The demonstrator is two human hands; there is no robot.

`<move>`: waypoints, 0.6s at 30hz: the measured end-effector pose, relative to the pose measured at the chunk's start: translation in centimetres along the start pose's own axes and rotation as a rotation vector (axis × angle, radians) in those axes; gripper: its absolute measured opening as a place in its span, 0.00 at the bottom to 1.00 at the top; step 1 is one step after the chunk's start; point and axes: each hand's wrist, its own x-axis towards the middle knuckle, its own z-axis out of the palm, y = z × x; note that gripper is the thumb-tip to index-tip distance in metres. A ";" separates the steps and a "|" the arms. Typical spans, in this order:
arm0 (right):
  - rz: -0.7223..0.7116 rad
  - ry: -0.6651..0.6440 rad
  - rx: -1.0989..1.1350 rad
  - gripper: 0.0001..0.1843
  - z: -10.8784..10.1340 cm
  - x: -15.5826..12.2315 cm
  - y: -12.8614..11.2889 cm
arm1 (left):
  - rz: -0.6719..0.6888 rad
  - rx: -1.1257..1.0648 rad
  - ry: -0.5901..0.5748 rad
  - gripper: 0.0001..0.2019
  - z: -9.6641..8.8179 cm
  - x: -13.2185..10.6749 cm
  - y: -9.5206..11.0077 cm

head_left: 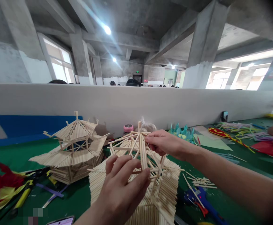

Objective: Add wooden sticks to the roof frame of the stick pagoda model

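Note:
My left hand [122,184] grips the near side of an open frame of thin wooden sticks [136,147], fingers curled round its ribs. My right hand [163,143] pinches a stick at the frame's far upper side, close to the upright centre post. The frame is held just above a square roof of packed sticks [160,193] lying on the green table [14,153]. A finished two-tier stick pavilion [74,147] stands to the left, apart from both hands.
A blue glue gun [201,198] and loose sticks [201,181] lie to the right. Coloured paper and straws [239,131] spread at far right, red and yellow paper [2,187] at the left, a phone [61,221] at the near edge. A white partition [136,103] backs the table.

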 end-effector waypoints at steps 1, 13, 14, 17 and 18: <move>0.001 0.000 -0.003 0.17 0.0 0.0 0.0 | -0.005 -0.002 0.000 0.09 0.0 0.0 0.0; 0.022 -0.016 0.000 0.15 0.2 -0.1 -0.6 | 0.020 0.016 0.012 0.08 0.0 0.2 0.1; 0.024 -0.018 0.002 0.15 0.2 0.0 -0.6 | 0.019 0.019 0.012 0.08 0.0 0.3 0.1; 0.027 -0.026 0.005 0.15 0.2 0.0 -0.6 | 0.015 0.015 0.009 0.09 0.0 0.3 0.1; 0.028 -0.027 0.006 0.15 0.2 0.0 -0.7 | 0.013 0.007 0.006 0.09 0.0 0.3 0.1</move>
